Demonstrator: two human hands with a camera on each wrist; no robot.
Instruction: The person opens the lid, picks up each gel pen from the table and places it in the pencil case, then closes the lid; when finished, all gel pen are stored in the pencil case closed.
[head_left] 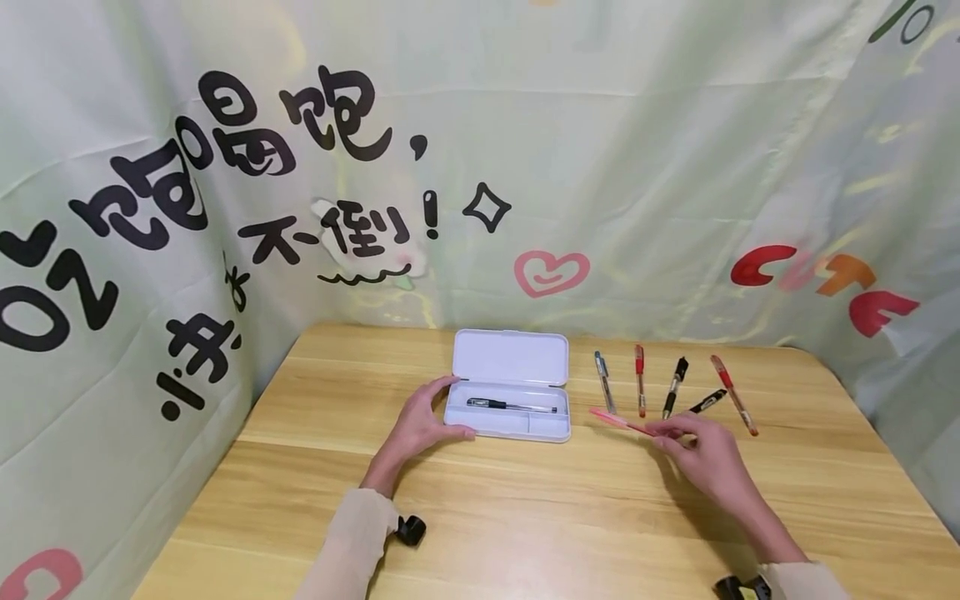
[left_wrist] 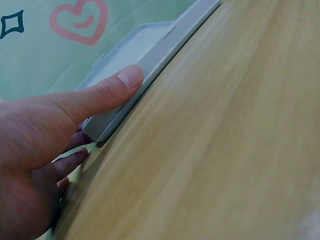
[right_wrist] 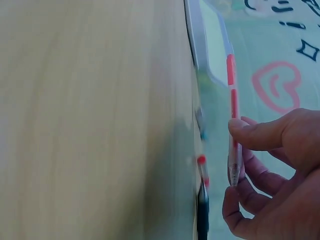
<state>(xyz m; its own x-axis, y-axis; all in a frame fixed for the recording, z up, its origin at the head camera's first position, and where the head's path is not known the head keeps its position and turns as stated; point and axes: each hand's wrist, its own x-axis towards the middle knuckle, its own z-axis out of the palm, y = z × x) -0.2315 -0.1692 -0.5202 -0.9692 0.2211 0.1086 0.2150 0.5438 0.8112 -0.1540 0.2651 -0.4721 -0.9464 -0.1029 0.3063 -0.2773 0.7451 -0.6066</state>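
A pale lavender pencil case (head_left: pixel 510 357) lies on the table with its lid raised at the back. Inside it is a black-capped pen (head_left: pixel 491 404), lying lengthwise in the rear compartment. My left hand (head_left: pixel 416 423) holds the case by its left end, and in the left wrist view the thumb (left_wrist: pixel 131 76) presses on the front wall. Between thumb and fingers my right hand (head_left: pixel 708 458) pinches a pink pen (right_wrist: pixel 232 70) with a clear barrel. That pen is raised over the table, right of the case, its pink end toward the case.
Behind the right hand lie several pens: a blue one (head_left: pixel 603 375), a red-capped one (head_left: pixel 640 367), a black one (head_left: pixel 677 379), another black one (head_left: pixel 708 401) partly hidden by the hand, and a red one (head_left: pixel 731 387). A printed curtain (head_left: pixel 660 192) rises behind the table.
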